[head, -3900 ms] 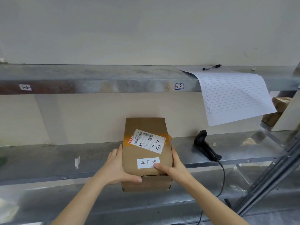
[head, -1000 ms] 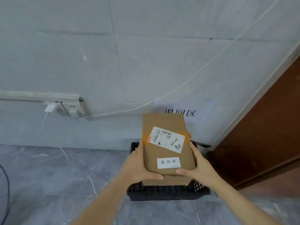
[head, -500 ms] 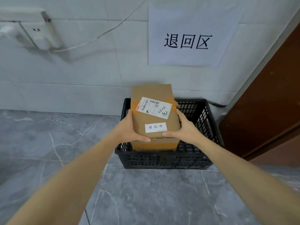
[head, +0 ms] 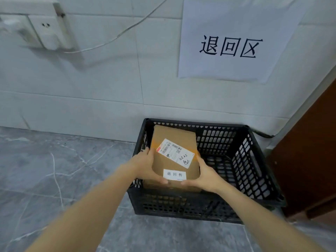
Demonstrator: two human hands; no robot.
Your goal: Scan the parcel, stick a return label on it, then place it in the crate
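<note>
- Cardboard parcel [head: 173, 151] sits low inside the black plastic crate [head: 254, 160], toward its left wall and near edge; can't tell whether it touches the crate bottom yet.
- Left hand [head: 145, 166] grips the parcel's left side, thumb across the near top edge; right hand [head: 205, 174] grips the right side the same way. Both grips are closed on the parcel, one per side, likely to keep it level going down.
- Return label [head: 174, 174] is stuck on the top face near the front edge; the shipping label [head: 174, 152] lies tilted above it. Label side is kept up, so it stays readable.
- Crate stands on the grey marble floor [head: 54, 170], against the tiled wall, under a paper sign [head: 232, 46] that presumably marks the return spot.
- Judgement: last step nearly done; only the release is left.
- Wall socket [head: 47, 31] at upper left, not involved.
</note>
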